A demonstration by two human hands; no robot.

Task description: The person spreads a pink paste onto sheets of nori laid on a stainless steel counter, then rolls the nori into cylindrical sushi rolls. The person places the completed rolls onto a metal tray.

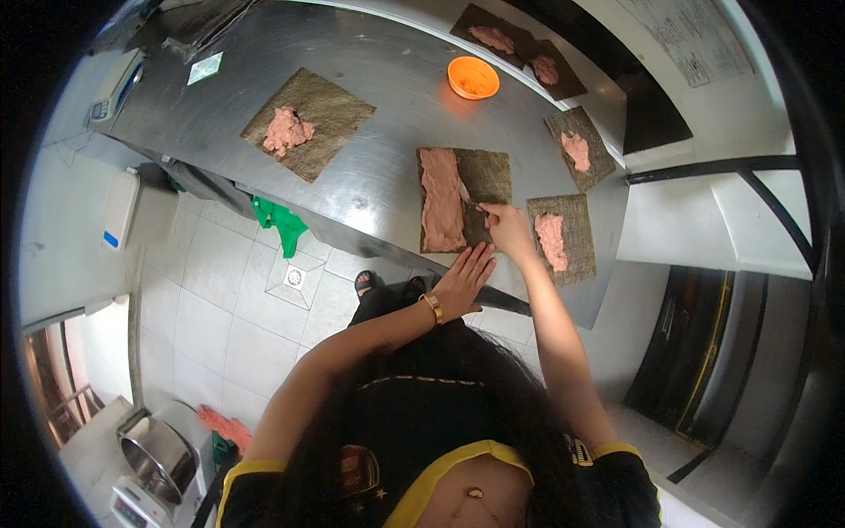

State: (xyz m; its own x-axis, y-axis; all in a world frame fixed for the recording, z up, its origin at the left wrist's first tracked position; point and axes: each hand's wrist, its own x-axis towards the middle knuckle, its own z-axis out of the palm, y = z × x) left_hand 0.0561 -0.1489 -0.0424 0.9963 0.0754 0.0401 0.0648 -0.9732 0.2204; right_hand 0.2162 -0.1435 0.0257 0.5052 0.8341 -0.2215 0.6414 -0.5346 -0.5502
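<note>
My right hand is closed round a knife whose metal blade lies against the pink ground-meat paste. That paste forms a broad, flattened strip over the left part of a dark seaweed sheet, with the sheet's right part bare. My left hand has its fingers stretched out flat at the near edge of this sheet. Just right of my right hand lies another seaweed sheet bearing a smaller paste lump. Farther left, a paste mound sits on a separate sheet.
An orange bowl stands toward the back of the steel table. At the right back is one more sheet with paste. A green cloth hangs at the front edge. Scales stand far left; a steel pot is at lower left.
</note>
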